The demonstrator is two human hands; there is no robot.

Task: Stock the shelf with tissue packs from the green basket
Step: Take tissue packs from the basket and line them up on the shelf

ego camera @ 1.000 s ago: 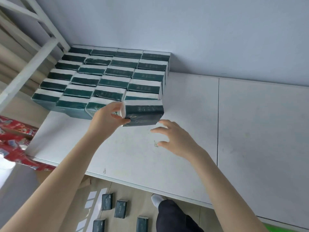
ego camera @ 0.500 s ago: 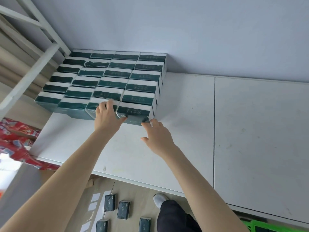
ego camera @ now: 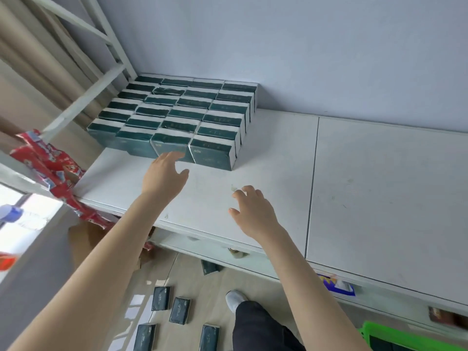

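Several dark green tissue packs (ego camera: 177, 112) stand in tidy rows at the back left of the white shelf (ego camera: 278, 153). The front right pack (ego camera: 211, 154) closes the nearest row. My left hand (ego camera: 164, 174) hovers just in front of that row with fingers spread, holding nothing. My right hand (ego camera: 253, 211) is lower and further from the packs, over the shelf's front part, fingers loosely bent and empty. A corner of the green basket (ego camera: 395, 336) shows at the bottom right.
More dark tissue packs (ego camera: 178, 310) lie on the floor below, beside my shoe (ego camera: 235, 298). Red packaging (ego camera: 48, 160) sits at the shelf's left end, by the white frame bars (ego camera: 83, 97). The wall (ego camera: 304, 46) closes the back. Bare shelf stretches right.
My left hand let go of the front right pack, which now stands in the row. Both hands have pulled back from the packs toward me; the view has tilted down.
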